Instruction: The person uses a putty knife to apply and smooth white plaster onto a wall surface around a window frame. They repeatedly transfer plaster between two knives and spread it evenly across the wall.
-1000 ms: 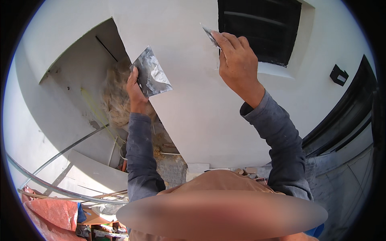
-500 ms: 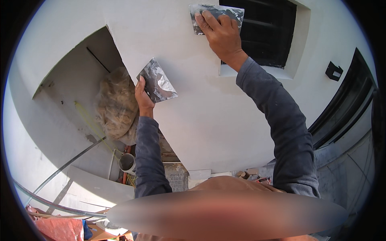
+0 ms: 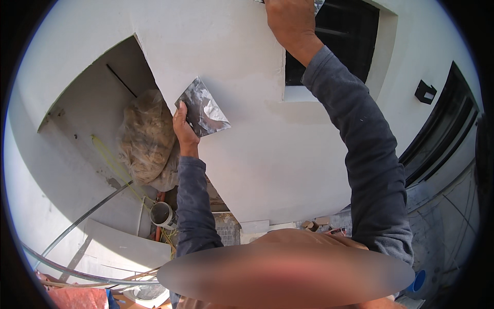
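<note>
My left hand (image 3: pixel 184 127) grips a flat metal putty blade (image 3: pixel 198 105) by its near-left edge, thumb across its face. White putty is smeared and heaped on that face. Higher up and to the right, my raised right hand (image 3: pixel 291 24) is at the upper edge of the view, closed on a second putty blade (image 3: pixel 319 6); only corners of this blade show, the rest being behind the hand or out of the picture. It is at the white wall (image 3: pixel 267 159), beside the left side of the dark window (image 3: pixel 339 46). Contact between blade and wall is hidden.
Left of the wall's edge, a recess holds a plastic-wrapped bundle (image 3: pixel 149 136) and a bucket (image 3: pixel 162 213). A black wall fixture (image 3: pixel 426 92) and a dark-framed door (image 3: pixel 442 129) stand at right. Brown blocks (image 3: pixel 321 221) lie along the wall's foot; a blue bucket (image 3: pixel 418 280) is low right.
My right hand has moved upward with its blade, which is now largely out of view. My left hand and its blade have shifted slightly down and right.
</note>
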The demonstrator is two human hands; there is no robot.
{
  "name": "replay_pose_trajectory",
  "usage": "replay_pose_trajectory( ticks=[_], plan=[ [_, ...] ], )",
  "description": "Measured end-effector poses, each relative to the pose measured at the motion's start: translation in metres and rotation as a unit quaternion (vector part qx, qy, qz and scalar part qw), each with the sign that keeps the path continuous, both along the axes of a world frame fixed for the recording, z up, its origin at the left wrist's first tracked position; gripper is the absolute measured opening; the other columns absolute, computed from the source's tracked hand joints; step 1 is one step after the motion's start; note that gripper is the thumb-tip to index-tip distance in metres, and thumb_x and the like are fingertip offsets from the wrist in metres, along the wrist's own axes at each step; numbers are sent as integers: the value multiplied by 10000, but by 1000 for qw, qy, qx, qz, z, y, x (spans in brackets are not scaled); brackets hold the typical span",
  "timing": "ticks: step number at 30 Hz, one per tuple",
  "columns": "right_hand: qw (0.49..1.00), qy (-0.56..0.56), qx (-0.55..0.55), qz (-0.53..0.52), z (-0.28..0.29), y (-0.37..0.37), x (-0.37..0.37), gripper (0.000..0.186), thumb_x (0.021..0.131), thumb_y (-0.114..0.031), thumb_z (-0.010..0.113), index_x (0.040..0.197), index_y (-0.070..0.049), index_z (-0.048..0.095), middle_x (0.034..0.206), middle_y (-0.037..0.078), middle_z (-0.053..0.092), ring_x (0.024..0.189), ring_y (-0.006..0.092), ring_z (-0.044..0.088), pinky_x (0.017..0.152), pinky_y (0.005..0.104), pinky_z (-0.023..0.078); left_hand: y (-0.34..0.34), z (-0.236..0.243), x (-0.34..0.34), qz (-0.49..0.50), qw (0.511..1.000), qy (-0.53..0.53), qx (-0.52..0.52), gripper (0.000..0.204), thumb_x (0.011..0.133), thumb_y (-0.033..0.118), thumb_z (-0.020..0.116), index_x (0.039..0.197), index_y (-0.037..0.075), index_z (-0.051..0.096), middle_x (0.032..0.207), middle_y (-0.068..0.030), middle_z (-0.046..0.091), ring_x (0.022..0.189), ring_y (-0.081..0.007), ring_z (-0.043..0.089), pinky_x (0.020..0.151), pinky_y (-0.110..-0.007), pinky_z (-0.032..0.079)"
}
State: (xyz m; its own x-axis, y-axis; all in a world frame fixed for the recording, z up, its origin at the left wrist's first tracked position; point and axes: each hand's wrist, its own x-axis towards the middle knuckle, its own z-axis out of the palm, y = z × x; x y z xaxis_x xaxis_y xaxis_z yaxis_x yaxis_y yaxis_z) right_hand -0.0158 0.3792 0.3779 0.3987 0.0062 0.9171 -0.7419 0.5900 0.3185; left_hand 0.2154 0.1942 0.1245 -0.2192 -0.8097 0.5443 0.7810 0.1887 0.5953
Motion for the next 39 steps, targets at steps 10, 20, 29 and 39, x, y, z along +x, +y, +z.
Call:
replay_pose_trajectory(
  ticks=[10,20,29,39],
  plan=[
    [997,37,63,33,-53,3,52,374,837,-202,692,1180,-53,694,995,70,658,919,229,588,753,377,449,11,11,4,-5,1000,-13,0,364,1070,266,548,1220,-47,660,1158,-67,697,1038,-151,657,937,-295,506],
    [990,23,136,-37,-67,7,13,432,914,-157,717,1343,-130,672,1248,8,651,989,202,554,796,369,466,6,6,2,10,1000,-5,3,330,1069,245,551,1182,-40,674,1143,-58,696,1032,-136,650,931,-281,496],
    [1000,10,-11,14,14,20,-5,341,901,-172,626,1213,-44,681,1126,66,668,967,248,583,827,400,476,6,7,3,12,1000,3,14,318,1058,242,577,1142,-40,696,1117,-40,699,1006,-121,638,936,-276,487],
    [984,34,175,-14,-76,3,51,445,888,-144,714,1313,-32,641,1224,86,647,1037,227,579,835,355,503,10,8,2,10,1000,3,10,330,1057,251,577,1161,-42,688,1121,-43,696,1014,-131,641,939,-277,487]
  ],
)
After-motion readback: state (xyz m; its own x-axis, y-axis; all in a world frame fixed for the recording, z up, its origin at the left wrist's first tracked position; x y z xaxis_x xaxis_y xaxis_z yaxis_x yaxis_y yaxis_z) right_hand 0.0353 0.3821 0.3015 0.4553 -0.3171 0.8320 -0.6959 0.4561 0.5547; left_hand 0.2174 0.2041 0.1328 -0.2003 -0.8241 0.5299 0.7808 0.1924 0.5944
